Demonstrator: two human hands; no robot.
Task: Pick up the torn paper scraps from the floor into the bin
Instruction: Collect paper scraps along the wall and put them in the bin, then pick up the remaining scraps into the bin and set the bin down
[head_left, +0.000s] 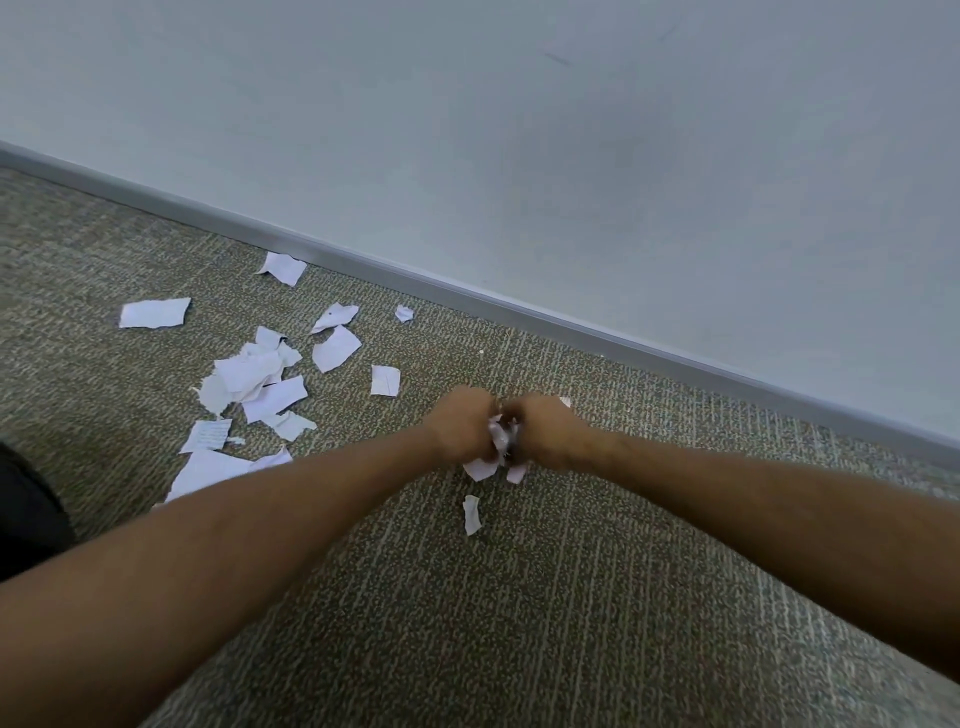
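The left hand (464, 429) and right hand (543, 431) are curled knuckle to knuckle around a crumpled wad of scraps (500, 441), low over the carpet (571, 597) on the near side of the skirting board (467, 297). To do this well, I'd squeeze the 2 loose tails in before lifting, since 1 strip (471, 514) lies just below the hands, the main scatter (254, 379) sits well to their left, and the bin is out of view. Faint lines show on 1 scrap (207, 435); nothing is readable.

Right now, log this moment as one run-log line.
hands: left hand and right hand grip paper wad | loose scraps on carpet | bin: not visible
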